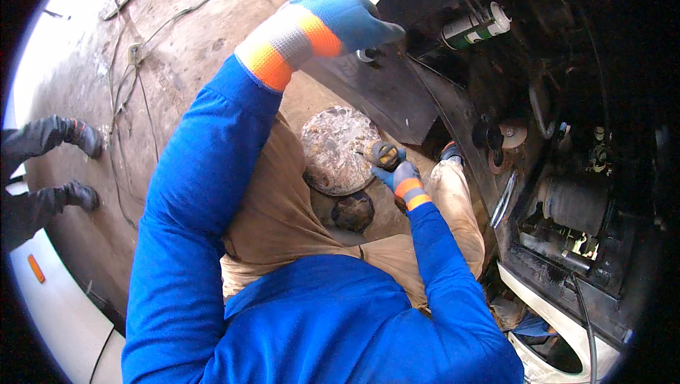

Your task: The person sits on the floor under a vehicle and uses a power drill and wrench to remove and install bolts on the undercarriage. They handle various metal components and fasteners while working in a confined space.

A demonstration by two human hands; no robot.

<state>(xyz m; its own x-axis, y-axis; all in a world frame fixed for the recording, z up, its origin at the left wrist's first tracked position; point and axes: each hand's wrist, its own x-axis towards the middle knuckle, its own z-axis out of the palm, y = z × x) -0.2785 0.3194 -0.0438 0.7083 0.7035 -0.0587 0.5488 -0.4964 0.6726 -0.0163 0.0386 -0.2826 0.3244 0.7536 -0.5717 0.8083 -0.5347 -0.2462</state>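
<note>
My left hand (pixel 338 21), in a blue, orange and grey glove, is raised beside a dark metal panel (pixel 382 90). Its thumb points right; the other fingers are hidden, so its grip cannot be made out. Just below the thumb, a small shiny metal piece (pixel 366 54) shows. Lower down, between my legs, my right hand (pixel 400 175) is closed round a yellow and black drill-like power tool (pixel 382 155). The tool's front end overlaps the edge of a worn, pale-spattered round seat or lid (pixel 338 147).
A dark round object (pixel 353 212) lies by my feet. On the right, a vehicle's dark opening holds a spray can (pixel 476 27), hoses and a cylindrical part (pixel 574 203). Cables (pixel 134 54) cross the floor at left, near another person's shoes (pixel 85 138).
</note>
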